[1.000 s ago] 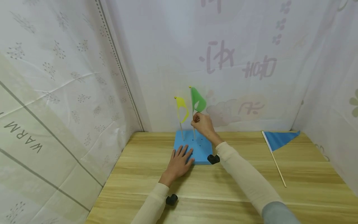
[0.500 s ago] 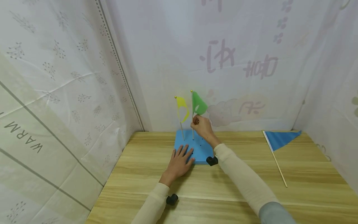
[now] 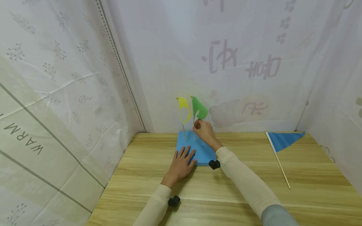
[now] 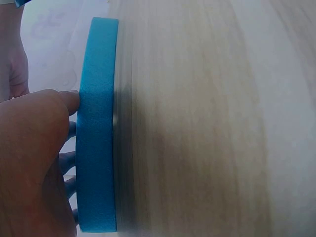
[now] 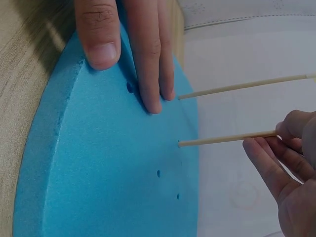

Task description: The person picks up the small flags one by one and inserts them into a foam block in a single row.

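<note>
A blue foam block (image 3: 202, 152) with several small holes lies on the wooden table (image 3: 226, 188) near the back wall. A yellow flag (image 3: 184, 110) stands upright in it. Beside it stands a green flag (image 3: 199, 108), its stick (image 5: 227, 139) set in a hole. My right hand (image 3: 204, 130) pinches that stick just below the cloth. My left hand (image 3: 182, 161) lies flat on the block's near left part, fingers (image 5: 148, 59) straight, pressing it down. In the left wrist view the block's edge (image 4: 97, 128) shows side-on next to my left hand (image 4: 34, 163).
A blue flag (image 3: 282, 140) on a long stick lies flat on the table at the right, near the corner. Printed white curtains (image 3: 70, 78) close in the left, back and right sides. Bare wood lies in front of the block.
The green flag has come down and slightly left, its stick now seated in the block beside the yellow flag. My right hand lowered with it. My left hand has stayed put.
</note>
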